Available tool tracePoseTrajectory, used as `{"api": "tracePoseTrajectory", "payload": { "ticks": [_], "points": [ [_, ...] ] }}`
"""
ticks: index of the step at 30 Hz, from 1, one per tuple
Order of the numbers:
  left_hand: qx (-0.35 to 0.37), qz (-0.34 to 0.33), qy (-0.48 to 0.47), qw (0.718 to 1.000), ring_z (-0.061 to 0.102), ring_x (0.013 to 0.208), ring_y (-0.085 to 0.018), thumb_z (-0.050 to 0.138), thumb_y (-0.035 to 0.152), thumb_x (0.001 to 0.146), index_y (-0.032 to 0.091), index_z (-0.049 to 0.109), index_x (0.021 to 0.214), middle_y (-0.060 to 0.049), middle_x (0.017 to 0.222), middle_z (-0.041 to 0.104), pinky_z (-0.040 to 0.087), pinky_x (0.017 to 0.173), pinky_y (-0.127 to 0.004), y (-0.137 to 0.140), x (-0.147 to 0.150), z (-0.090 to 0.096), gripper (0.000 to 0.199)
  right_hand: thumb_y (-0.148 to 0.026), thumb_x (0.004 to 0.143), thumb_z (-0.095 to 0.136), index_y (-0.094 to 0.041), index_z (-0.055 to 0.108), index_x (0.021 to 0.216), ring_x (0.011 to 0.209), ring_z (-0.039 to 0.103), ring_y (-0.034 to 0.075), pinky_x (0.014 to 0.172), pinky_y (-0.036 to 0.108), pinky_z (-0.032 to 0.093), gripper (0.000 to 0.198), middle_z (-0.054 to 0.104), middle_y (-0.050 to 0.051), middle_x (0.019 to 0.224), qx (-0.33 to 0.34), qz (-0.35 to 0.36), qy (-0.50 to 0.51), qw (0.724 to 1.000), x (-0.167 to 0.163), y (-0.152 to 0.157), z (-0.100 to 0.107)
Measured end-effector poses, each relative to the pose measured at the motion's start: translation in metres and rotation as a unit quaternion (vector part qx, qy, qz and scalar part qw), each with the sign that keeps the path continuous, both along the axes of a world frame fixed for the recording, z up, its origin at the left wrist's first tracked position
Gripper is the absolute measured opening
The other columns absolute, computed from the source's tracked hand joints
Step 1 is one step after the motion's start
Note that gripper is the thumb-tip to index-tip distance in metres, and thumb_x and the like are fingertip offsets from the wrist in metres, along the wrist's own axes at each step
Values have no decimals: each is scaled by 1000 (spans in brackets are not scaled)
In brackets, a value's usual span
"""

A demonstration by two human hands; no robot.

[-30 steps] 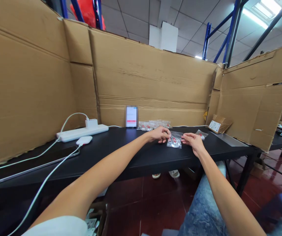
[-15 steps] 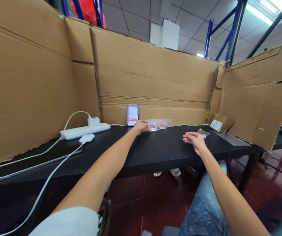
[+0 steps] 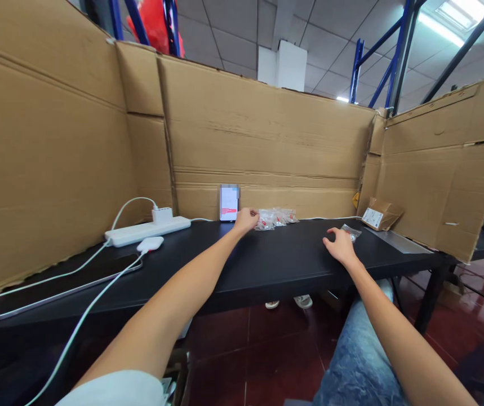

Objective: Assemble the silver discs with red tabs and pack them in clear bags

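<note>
Several small clear plastic bags (image 3: 279, 217) with red and whitish bits inside lie in a row at the back of the black table (image 3: 284, 254). At the left end of this row, my left hand (image 3: 247, 220) has its fingers closed on the edge of a bag; its fingertips are partly hidden. My right hand (image 3: 340, 246) rests low over the table further right, thumb and fingers apart, holding nothing visible. Just behind its fingers lies a single clear plastic bag (image 3: 352, 232), partly covered by the hand.
A phone (image 3: 229, 203) leans against the cardboard wall (image 3: 267, 135). To the left are a white power strip (image 3: 149, 230), a white charger (image 3: 150, 244), cables and a dark tablet (image 3: 72, 282). A brown package (image 3: 383, 214) and a flat grey sheet (image 3: 400, 241) occupy the right side.
My left hand has shifted slightly right and its fingers have curled in at the bags. My right hand has moved a little right, its fingers parting from the thumb.
</note>
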State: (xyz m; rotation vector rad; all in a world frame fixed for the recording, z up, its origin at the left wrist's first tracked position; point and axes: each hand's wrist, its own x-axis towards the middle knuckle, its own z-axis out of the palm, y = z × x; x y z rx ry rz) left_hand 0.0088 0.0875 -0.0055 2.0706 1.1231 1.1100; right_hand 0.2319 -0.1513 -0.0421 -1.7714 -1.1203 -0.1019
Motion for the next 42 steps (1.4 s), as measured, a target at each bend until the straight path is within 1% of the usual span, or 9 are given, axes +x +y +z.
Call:
{"api": "tracePoseTrajectory", "payload": {
  "ticks": [4, 7, 12, 17, 20, 24, 30, 37, 42],
  "points": [
    [92, -44, 95, 990, 65, 81, -21, 58, 13, 73, 13, 68, 73, -7, 73, 69, 48, 79, -28, -18, 13, -6, 9, -38, 82, 60, -4, 54, 125, 135, 26, 44, 103, 60, 24, 56, 34, 30, 145, -185, -175, -167, 952, 8, -7, 0],
    [136, -102, 156, 973, 64, 77, -20, 57, 16, 74, 14, 69, 73, -6, 73, 69, 46, 76, -27, -39, 32, -15, 12, -45, 91, 42, -4, 56, 123, 127, 41, 42, 98, 58, 30, 53, 47, 29, 134, -289, -126, -160, 936, 9, -11, 0],
    [187, -171, 210, 944, 64, 76, -20, 55, 25, 79, 15, 72, 82, -8, 78, 70, 45, 72, -28, -74, 57, -26, 20, -40, 93, 39, -12, 60, 114, 109, 58, 30, 91, 39, 42, 41, 63, 20, 114, -267, -8, -230, 936, 9, -14, 0],
    [210, -195, 234, 929, 64, 75, -19, 55, 28, 80, 15, 71, 87, -7, 79, 70, 43, 71, -26, -85, 59, -25, 22, -51, 89, 44, -3, 49, 130, 131, 36, 39, 103, 49, 30, 63, 41, 27, 140, -274, -99, -226, 930, 11, -9, -2],
    [216, -198, 238, 926, 63, 74, -19, 54, 27, 81, 15, 71, 88, -6, 79, 70, 42, 69, -26, -84, 57, -24, 22, -54, 91, 39, -3, 50, 129, 127, 43, 39, 101, 51, 32, 64, 47, 27, 136, -298, -76, -191, 932, 12, -8, -2],
    [222, -195, 232, 927, 63, 74, -19, 51, 32, 84, 15, 71, 87, -7, 79, 70, 41, 67, -26, -87, 56, -22, 26, -36, 89, 50, -11, 55, 125, 110, 59, 27, 94, 36, 41, 44, 62, 18, 118, -191, 45, -242, 950, 9, -15, -2],
    [184, -234, 192, 935, 60, 68, -19, 40, 48, 91, 15, 70, 77, -7, 73, 68, 38, 64, -27, -101, 62, -21, 47, -17, 85, 53, -16, 64, 115, 104, 61, 21, 94, 32, 43, 32, 67, 10, 111, -82, 212, -280, 933, -3, -21, 2],
    [82, -237, 116, 961, 58, 68, -16, 66, 35, 73, 16, 63, 77, -3, 73, 65, 40, 62, -24, -96, 68, -25, 20, -16, 83, 56, -22, 64, 116, 113, 57, 21, 100, 37, 41, 34, 64, 7, 120, -40, 261, -236, 935, -19, -15, 3],
    [-96, -303, -26, 948, 54, 56, -11, 67, 25, 72, 16, 53, 87, 3, 64, 58, 42, 53, -21, -94, 67, -20, 22, -21, 85, 52, -17, 60, 120, 110, 58, 23, 90, 36, 48, 36, 56, 14, 129, 53, 168, -169, 970, -35, 12, 1]
  ]
}}
